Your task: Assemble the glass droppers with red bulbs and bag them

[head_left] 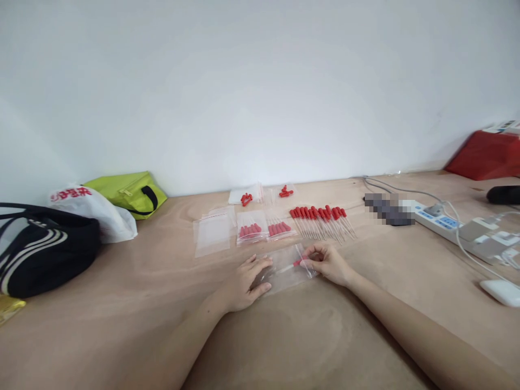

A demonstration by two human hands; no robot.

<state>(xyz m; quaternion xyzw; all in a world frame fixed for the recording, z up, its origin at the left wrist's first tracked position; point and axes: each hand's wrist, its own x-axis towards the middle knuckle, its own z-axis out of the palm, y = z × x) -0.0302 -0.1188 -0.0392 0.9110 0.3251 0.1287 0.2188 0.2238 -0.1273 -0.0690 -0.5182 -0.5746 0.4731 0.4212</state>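
Observation:
A clear zip bag (284,273) lies flat on the table between my hands. My left hand (246,284) rests on its left end, fingers apart. At the bag's right end, my right hand (327,262) pinches the red handle (299,261) of a thin tool, whose pale shaft lies within the bag's outline, pointing left. Behind the bag is a row of several red-handled tools (319,214) with thin shafts. To their left sit two bags holding red-handled tools (249,230) (279,228), and further left a stack of flat clear bags (213,233).
Small red pieces (246,199) (286,192) lie on clear bags near the wall. A power strip (439,222) with cables and a white charger (501,292) are at right, beside a blurred dark object (390,210). Black (52,249), white (109,214) and green bags (130,189) stand left.

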